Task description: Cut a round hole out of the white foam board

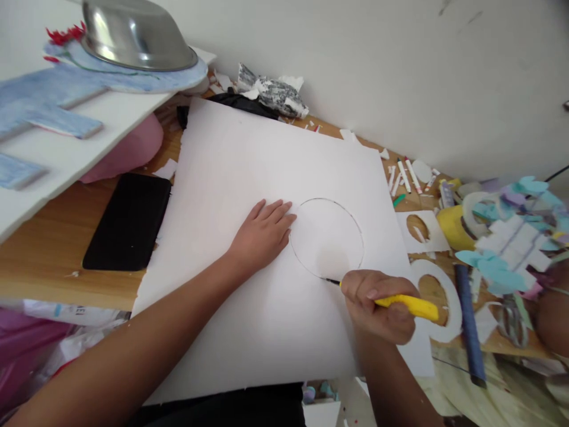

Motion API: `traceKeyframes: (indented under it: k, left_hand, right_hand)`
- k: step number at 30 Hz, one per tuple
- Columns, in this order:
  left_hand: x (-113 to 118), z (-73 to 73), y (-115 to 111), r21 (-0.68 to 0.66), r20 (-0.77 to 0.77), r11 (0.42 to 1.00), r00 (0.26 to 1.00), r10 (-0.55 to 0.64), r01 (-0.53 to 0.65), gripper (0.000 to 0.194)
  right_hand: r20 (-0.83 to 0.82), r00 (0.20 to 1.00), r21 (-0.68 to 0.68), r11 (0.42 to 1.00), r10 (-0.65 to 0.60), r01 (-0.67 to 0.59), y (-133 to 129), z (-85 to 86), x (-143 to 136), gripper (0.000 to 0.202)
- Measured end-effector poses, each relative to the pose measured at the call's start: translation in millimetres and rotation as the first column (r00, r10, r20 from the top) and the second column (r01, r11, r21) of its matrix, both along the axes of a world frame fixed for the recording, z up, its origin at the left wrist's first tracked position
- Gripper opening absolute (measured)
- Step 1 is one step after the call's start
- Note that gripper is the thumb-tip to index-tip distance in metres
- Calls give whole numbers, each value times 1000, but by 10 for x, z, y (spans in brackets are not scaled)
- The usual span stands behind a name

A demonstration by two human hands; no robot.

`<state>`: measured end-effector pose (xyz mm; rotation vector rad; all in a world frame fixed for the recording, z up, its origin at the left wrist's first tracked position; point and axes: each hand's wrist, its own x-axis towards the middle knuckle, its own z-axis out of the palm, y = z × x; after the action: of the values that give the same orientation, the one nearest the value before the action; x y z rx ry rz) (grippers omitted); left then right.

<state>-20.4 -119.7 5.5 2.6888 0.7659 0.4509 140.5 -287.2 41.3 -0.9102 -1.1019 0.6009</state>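
Observation:
A large white foam board sheet [231,160] covers the middle of the table, with a circle outline [363,240] marked on it. Flat on the sheet, just left of the circle, rests my left hand [264,234], its fingers stretched out and holding nothing. My right hand [377,308] is closed around a yellow craft knife [413,306]. The knife's thin dark tip meets the circle's lower edge, and its handle sticks out to the right of my fist. Part of the handle is hidden by my fingers.
A black tablet-like slab [128,222] lies left of the sheet. Above it, a white board bears blue cutouts and a steel bowl [137,35]. Markers [403,175], a white ring [451,296], a dark blue roll [469,326] and scissors [513,320] crowd the right side.

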Motion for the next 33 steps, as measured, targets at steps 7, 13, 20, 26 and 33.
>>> traceKeyframes:
  k: [7,13,20,26,33]
  left_hand:
    - [-12,4,0,15,-16,1000,1000,-7,7,41]
    - [-3,14,0,18,-23,1000,1000,-10,11,40]
    - [-9,-26,-8,26,5,1000,1000,-6,6,39]
    - [-10,-27,-5,11,7,1000,1000,-2,2,39]
    - [-17,-13,-7,-3,-5,1000,1000,-15,15,40]
  right_hand:
    - [43,999,-65,998,-1,4,51,63,-105,14]
    - [0,1000,-53,998,25,-25,184,75,-194,13]
    - [10,1000,-103,994,-21,22,223,93,-212,17]
    - [-8,1000,-145,989,-30,28,305,81,-256,16]
    - [-40,981,-192,965,-188,177,433,125,-405,17]
